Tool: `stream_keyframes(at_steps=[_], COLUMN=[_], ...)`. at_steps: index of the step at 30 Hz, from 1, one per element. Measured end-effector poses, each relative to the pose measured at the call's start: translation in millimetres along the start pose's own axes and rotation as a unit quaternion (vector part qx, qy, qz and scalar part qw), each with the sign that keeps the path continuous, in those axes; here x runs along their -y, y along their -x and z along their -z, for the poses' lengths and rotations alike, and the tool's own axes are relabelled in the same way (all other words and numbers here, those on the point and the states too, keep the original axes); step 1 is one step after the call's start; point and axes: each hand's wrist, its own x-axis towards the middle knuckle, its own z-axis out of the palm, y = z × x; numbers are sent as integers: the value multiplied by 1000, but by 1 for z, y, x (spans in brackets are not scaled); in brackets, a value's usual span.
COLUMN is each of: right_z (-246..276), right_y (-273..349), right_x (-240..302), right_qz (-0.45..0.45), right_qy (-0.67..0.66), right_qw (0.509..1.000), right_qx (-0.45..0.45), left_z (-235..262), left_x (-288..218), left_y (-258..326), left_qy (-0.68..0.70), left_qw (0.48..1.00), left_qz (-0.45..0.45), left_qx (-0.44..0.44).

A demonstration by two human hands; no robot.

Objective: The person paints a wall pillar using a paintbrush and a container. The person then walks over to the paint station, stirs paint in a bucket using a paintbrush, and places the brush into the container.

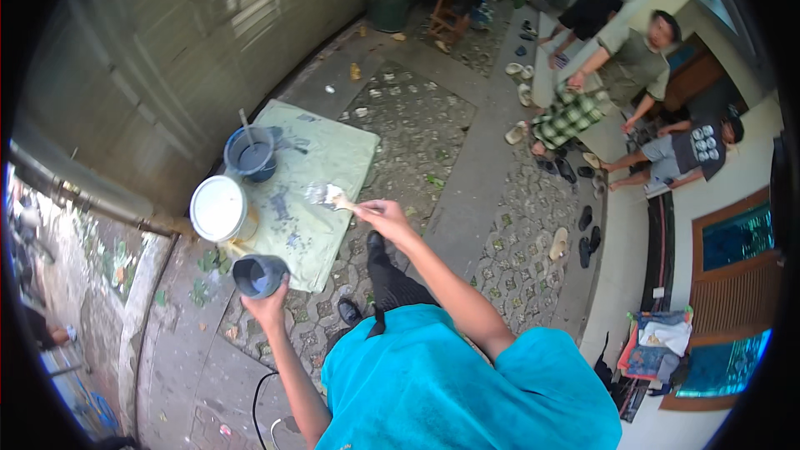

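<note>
A paintbrush (340,201) with a pale handle is gripped in my right hand (383,215), its whitish head pointing left above the ground sheet. My left hand (268,304) is closed around a small grey pot (259,276) with dark grey paint inside, tilted slightly. Beyond the pot stands a white-lidded bucket (221,210). Behind that is a clear tub (251,155) of dark grey paint with a stick leaning in it. The pale green sheet (333,146) beneath them is spotted with grey paint.
A corrugated wall (167,75) runs along the left. Paving blocks (533,225) cover the ground. Three people sit or crouch on the ledge at right, one in a checkered garment (571,121), with several sandals (567,168) before them. A potted plant (390,7) stands at the back.
</note>
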Motion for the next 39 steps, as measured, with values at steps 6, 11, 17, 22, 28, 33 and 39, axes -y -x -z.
stream_keyframes(at_steps=[6,11,17,22,28,33,39], right_z=[12,33,58,64,36,-15,3], right_y=[-68,-136,-189,-217,-228,-91,141], right_x=[10,20,-2,-38,-32,-91,-208], right_qz=[-34,-95,-48,-140,-176,-159,-345], right_qy=[24,75,44,121,116,-326,-78], right_qw=[999,991,997,977,970,932,886], right_qx=[11,53,-36,-108,-121,-22,-300], left_z=[-45,-88,-131,-140,-107,2,213], left_x=[-4,-6,5,11,6,-7,-24], left_y=[-38,-94,-141,-155,-167,-163,-133], left_qy=[-20,-68,-57,-13,57,-84,-135], left_qw=[998,994,994,999,997,996,989], left_qz=[-46,-52,-61,-39,-41,3,-58], left_qx=[-48,-72,-69,-20,17,1,21])
